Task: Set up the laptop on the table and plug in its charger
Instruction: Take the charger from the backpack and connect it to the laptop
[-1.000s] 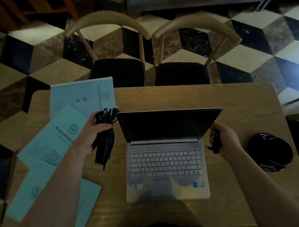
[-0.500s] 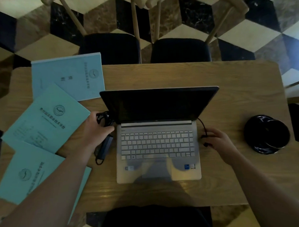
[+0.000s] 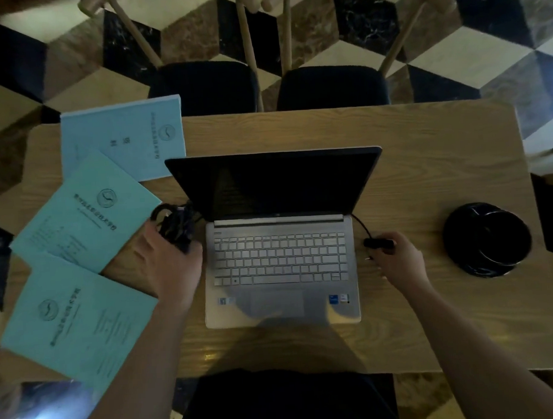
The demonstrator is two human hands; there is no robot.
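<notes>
A silver laptop [image 3: 281,266] stands open with a dark screen in the middle of the wooden table [image 3: 425,158]. Just left of its hinge, my left hand [image 3: 170,264] grips the black charger brick with its coiled cable [image 3: 176,223], resting on the table. A thin black cable runs behind the screen and comes out at the laptop's right side. There my right hand [image 3: 398,261] pinches the black charger plug [image 3: 378,243] a short way from the laptop's right edge. Whether the plug touches the port I cannot tell.
Three pale blue booklets [image 3: 85,214] fan out on the table's left side, close to my left hand. A black round dish [image 3: 487,238] sits at the right. Two wooden chairs with black seats [image 3: 330,86] stand at the far edge.
My left hand lowered the charger brick onto the table beside the hinge. My right hand moved forward along the laptop's right side with the plug. The camera tilted down.
</notes>
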